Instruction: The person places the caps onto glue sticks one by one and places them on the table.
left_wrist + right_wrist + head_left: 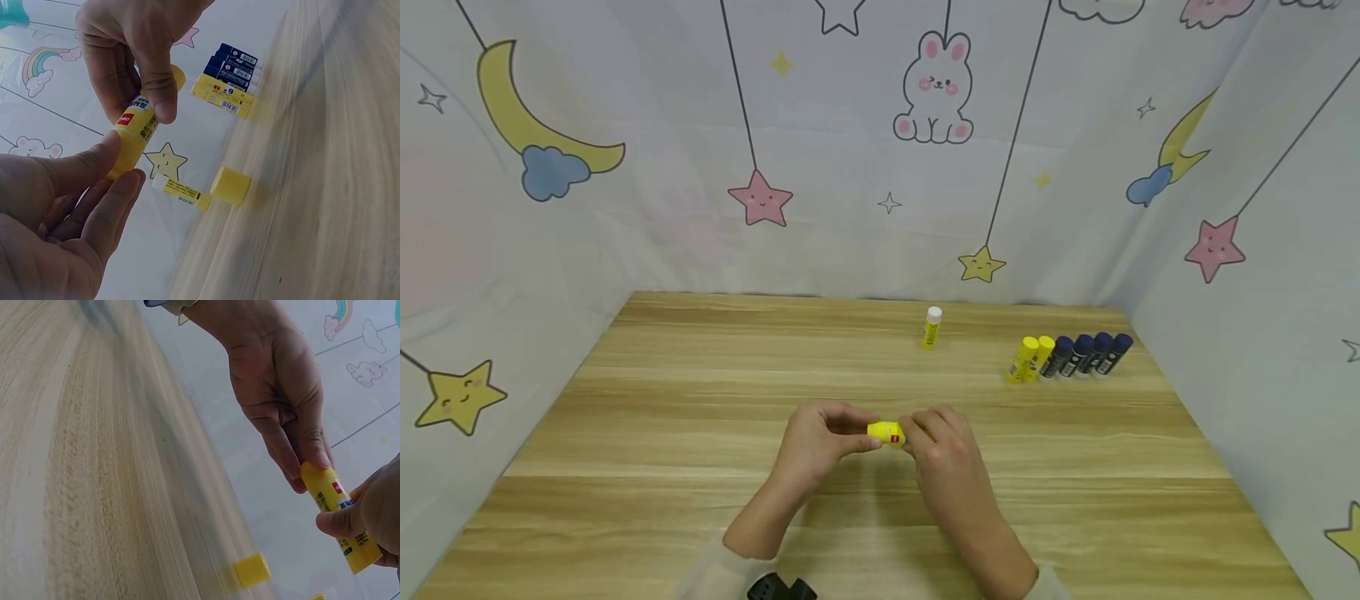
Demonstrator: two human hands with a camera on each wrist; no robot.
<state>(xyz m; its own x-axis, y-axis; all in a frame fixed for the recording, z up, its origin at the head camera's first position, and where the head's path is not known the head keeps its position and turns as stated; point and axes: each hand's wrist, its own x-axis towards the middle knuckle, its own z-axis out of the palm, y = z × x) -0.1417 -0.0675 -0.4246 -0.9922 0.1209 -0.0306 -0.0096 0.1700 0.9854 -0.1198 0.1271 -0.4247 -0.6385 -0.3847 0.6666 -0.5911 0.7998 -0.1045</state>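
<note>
Both hands hold one yellow glue stick (886, 432) above the table, its label carrying a red logo. My left hand (816, 442) pinches its smooth yellow end between thumb and fingertips, as the left wrist view shows. The right hand (951, 458) grips the printed barrel, with its thumb (164, 106) lying along the label. On the table beyond the hands lies a short yellow cap (230, 185), also visible in the right wrist view as a yellow block (252, 570); in the head view it is hidden.
A yellow glue stick with a white top (932, 328) stands alone near the back. To its right, two yellow glue sticks (1028, 358) and several navy ones (1082, 356) stand in a row. A printed cloth (850, 167) walls the wooden table (700, 375) at the back and sides.
</note>
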